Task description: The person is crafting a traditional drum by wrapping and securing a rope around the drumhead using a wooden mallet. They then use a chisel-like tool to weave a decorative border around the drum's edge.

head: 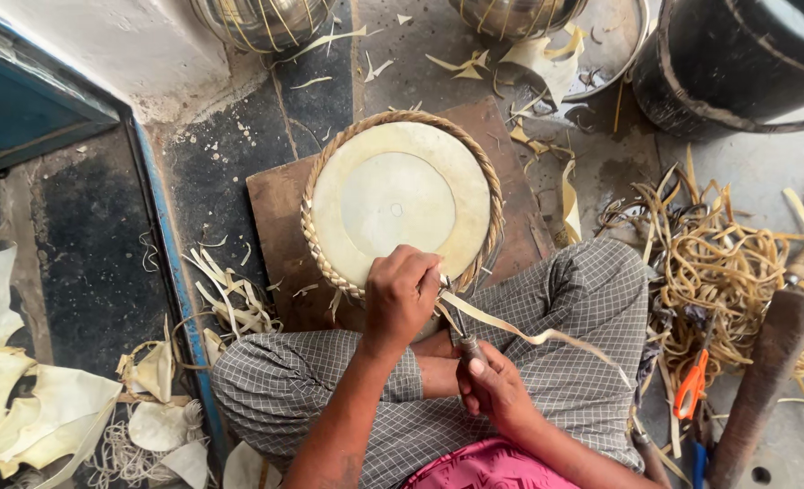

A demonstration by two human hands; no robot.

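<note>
Surroundings: a dark bucket (737,63) stands at the far right of the floor, with two steel bowls (261,18) at the far edge. A tangle of cane strips (728,272) lies to my right, with orange-handled scissors (692,385) and a wooden handle (769,371) at its near side. Pale offcuts (30,407) lie to my left, beyond a blue frame (171,272). Shavings (234,303) sit just off the left edge of the board (279,208). None of this lies between my hands and the work.

Work piece: a round disc (397,204) with a plaited rim (316,254) rests on the board, covering most of it, its near edge against my crossed legs.

Left hand (400,294): closed down over the near edge of the rim, fingers curled onto the plait.

Right hand (492,385): closed around a tool (468,349), thumb on top, held just near of the rim. The tool's tip is hidden behind my left hand. A loose strip (529,335) runs from the rim at my left hand out to the right across my knee.
</note>
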